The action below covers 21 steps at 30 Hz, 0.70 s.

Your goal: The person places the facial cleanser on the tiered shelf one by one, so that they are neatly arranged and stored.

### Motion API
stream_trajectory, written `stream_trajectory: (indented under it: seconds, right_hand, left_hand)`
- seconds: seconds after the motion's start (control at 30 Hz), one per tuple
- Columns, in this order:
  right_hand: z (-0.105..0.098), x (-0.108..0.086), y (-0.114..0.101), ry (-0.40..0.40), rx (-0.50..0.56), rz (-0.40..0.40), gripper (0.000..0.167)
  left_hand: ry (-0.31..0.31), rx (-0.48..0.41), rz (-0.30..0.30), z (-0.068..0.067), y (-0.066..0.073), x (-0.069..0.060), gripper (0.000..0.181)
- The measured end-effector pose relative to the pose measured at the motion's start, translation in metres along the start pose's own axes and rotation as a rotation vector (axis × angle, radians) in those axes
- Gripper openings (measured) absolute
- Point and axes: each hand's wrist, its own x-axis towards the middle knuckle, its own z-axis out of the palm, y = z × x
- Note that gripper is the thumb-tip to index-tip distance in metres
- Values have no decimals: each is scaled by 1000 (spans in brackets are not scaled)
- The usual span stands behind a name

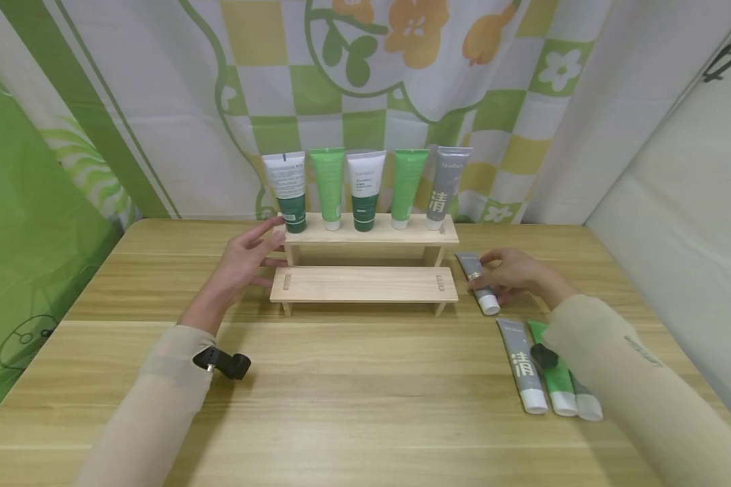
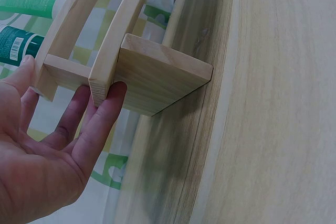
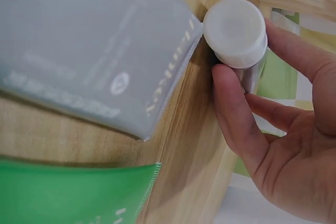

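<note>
My right hand (image 1: 508, 274) grips a grey tube (image 1: 486, 297) with a white cap, low over the table just right of the stand. In the right wrist view its white cap (image 3: 234, 31) sits between my thumb and fingers. My left hand (image 1: 244, 260) is at the left end of a two-tier wooden stand (image 1: 365, 284). In the left wrist view, extended fingers (image 2: 100, 129) touch the ends of its boards, and the thumb is close to a white-and-green tube (image 2: 18, 45). Several tubes stand cap-down on the upper tier; the lower board carries none.
Right of the stand lie a grey tube (image 1: 520, 365), a green tube (image 1: 562, 389) and another grey tube (image 1: 587, 402), partly hidden under my right sleeve. A patterned curtain (image 1: 268, 88) hangs behind the table. A white wall (image 1: 676, 169) rises at the right.
</note>
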Motion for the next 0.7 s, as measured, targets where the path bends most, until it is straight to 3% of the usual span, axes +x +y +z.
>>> stream_trajectory:
  seconds: [0.7]
  right_hand:
    - [0,2,0,-23,5,2,85]
  left_hand:
    - [-9,6,2,0,1,0,63]
